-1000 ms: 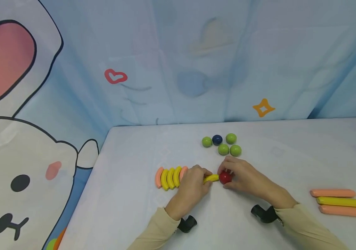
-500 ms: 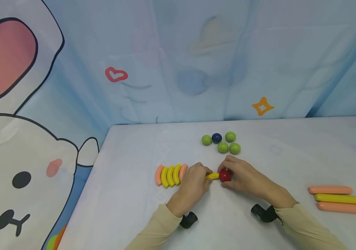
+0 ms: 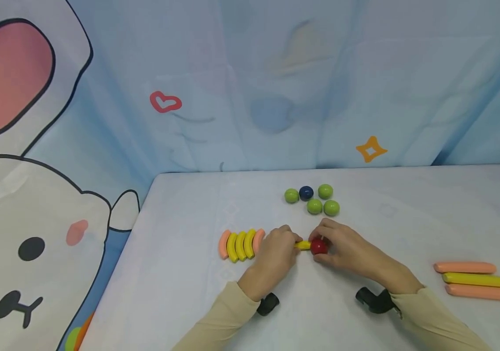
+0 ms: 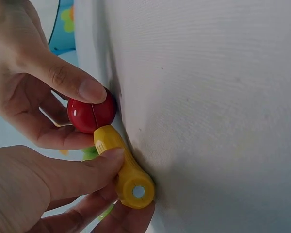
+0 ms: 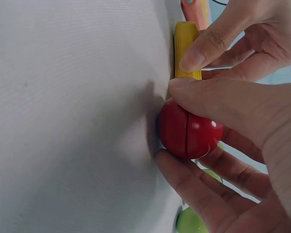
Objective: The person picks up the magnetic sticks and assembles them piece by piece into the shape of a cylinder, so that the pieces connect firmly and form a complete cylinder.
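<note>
While my left hand (image 3: 274, 252) is pinching this yellow thingy (image 4: 131, 169), my right hand (image 3: 350, 249) is gripping the red ball (image 5: 203, 136) touching its end.

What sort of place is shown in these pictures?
Probably a tabletop recording setup: a cartoon cloth hangs behind a pale table, and a black camera sits at each wrist.

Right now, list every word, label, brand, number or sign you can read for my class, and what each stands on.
None: no word, label, brand or number can be read, on the red ball, the yellow piece or elsewhere.
Wordless signs: a red heart outline and an orange star on the blue backdrop.
Black wrist cameras: too small to tell whether they are marked.
</note>
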`<state>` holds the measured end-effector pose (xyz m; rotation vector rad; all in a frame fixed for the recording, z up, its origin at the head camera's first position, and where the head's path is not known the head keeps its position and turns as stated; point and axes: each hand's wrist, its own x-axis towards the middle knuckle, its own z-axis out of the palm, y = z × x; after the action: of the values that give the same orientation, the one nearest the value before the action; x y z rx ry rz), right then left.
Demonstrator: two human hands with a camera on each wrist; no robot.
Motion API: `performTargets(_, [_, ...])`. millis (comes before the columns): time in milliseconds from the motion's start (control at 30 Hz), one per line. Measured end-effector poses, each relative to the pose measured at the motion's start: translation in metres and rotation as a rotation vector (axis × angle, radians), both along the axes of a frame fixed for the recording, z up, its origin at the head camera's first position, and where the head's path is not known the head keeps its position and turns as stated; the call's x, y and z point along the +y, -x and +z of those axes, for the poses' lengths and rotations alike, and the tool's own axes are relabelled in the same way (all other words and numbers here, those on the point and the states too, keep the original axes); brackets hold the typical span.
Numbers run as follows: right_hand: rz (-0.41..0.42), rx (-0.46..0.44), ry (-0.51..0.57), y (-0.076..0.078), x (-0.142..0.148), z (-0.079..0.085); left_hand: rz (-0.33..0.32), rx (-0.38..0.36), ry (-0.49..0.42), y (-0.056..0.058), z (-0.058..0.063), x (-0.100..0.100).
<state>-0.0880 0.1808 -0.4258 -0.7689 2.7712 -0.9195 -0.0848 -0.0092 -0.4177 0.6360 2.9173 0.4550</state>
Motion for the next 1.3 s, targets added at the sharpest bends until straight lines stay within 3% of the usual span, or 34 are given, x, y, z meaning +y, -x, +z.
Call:
performTargets(267, [-0.012, 0.005, -0.014, -0.001, 0.000, 0.001, -0.002, -0.025, 0.084, 0.002, 0.003, 0.008])
performTargets(600, [-0.042, 0.047, -0.012, -0.005, 0.005, -0.003, 0.015, -0.099, -0.193, -0.001, -0.003, -0.010])
performTargets(800, [-0.046, 0.037, -0.011, -0.007, 0.008, -0.004, 0.016, -0.110, -0.267, 0.000, -0.006, -0.013])
performTargets(1133, [-0.047, 0.049, -0.004, -0.008, 0.006, -0.003, 0.015, -0.008, -0.177, -0.002, -0.006, -0.007])
performTargets(1300, [-0.042, 0.048, 0.001, -0.007, 0.000, -0.002, 0.005, -0.001, -0.171, 0.000, -0.006, -0.007])
